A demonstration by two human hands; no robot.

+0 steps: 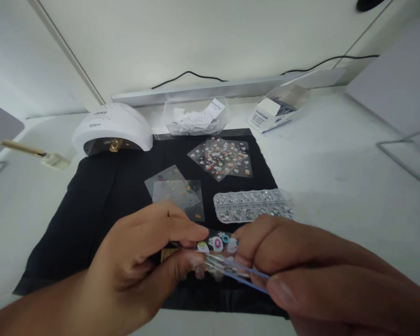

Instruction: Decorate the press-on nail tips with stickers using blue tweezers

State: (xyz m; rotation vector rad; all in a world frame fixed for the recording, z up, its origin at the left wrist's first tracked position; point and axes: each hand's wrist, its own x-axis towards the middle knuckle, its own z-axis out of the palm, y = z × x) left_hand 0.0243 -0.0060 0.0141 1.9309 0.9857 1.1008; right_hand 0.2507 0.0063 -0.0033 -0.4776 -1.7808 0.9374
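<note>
Between my two hands is a small clear zip bag [217,244] with white, pink, blue and yellow-green cartoon figures showing through it. My left hand [143,254] pinches its left side between thumb and fingers. At the other side, my right hand [311,261] is closed on the bag near its bluish edge strip. The fingers partly cover the bag, and I cannot tell whether its mouth is parted. A brownish-gold thing [168,254] shows partly behind my left thumb. Just beyond the hands, a clear compartment case [250,205] of rhinestones lies on the black cloth [94,205].
Clear sticker sheets [227,156] and more transparent sheets [177,191] lie on the cloth. Behind stand a white nail lamp [114,121], a clear bin [196,123] of paper packets and an alcohol pad box [273,112]. A gold-handled brush [38,153] is at left.
</note>
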